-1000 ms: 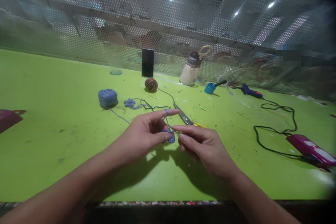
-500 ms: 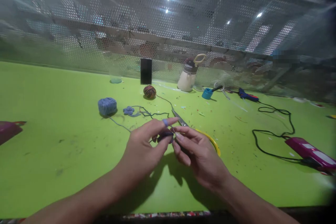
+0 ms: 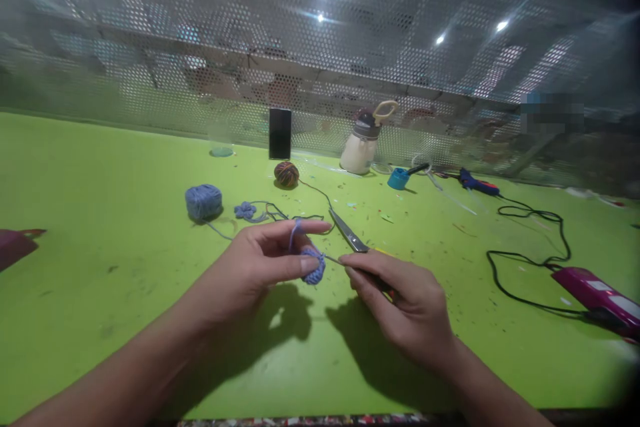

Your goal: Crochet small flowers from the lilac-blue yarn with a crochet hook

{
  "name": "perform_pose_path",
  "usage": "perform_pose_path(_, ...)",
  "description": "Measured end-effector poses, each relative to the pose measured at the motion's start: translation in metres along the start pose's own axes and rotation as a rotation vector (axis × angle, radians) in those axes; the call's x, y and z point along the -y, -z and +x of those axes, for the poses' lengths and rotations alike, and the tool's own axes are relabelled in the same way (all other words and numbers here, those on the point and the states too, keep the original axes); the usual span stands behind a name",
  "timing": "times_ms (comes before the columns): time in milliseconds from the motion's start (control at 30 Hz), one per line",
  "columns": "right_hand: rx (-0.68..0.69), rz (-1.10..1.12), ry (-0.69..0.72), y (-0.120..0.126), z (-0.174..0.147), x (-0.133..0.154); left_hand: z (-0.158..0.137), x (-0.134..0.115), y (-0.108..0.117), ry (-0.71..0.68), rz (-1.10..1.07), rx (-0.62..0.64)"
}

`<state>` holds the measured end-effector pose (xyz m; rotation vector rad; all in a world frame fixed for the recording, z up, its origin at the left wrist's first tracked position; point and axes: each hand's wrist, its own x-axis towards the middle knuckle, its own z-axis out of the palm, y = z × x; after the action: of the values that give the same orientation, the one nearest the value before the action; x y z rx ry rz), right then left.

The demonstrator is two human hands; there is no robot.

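Crocheted blue piece [image 3: 315, 270], just one, was in the head view near the front middle of the green desk [image 3: 100, 340], held above its surface. Two bare hands were at work on it. The left hand [image 3: 263, 257] had its grip closed on the piece, thumb pressed to its face, while the index finger stretched out with one loop of blue yarn [image 3: 296, 228] around it. The right hand [image 3: 405, 290] had its grip pinched around one slim hook [image 3: 332, 259], whose tip reached the edge of the piece.

Behind the hands lay two balls of yarn, one blue skein [image 3: 203, 202] and one multicoloured ball [image 3: 286, 175], with one blue crocheted flower [image 3: 245, 211] just beside the skein. One pair of scissors [image 3: 351, 233] lay beyond the right hand, which partly hid its yellow handle.

Farther back stood one dark upright phone [image 3: 280, 134], one bottle [image 3: 360, 148] and one small blue container [image 3: 399, 179]. To the right were one glue gun [image 3: 479, 183] and one magenta device [image 3: 595, 293]; a second magenta object [image 3: 19, 249] was cut off at the left edge.
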<state>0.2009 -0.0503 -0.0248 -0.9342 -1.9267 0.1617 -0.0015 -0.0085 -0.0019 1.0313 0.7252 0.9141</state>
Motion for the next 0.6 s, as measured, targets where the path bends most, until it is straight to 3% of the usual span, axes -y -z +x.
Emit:
perform_pose_path(200, 0.040, 0.040, 0.000, 0.005, -0.004, 0.000, -0.002, -0.005, 0.000, 0.043, -0.056, 0.002)
perform_pose_path(400, 0.086, 0.401, -0.354, 0.001, -0.005, 0.002, 0.002, 0.003, 0.003, -0.004, 0.020, 0.114)
perform_pose_path(600, 0.133, 0.371, -0.448, 0.000, 0.002, 0.005, 0.005, 0.006, -0.002, -0.024, 0.209, 0.089)
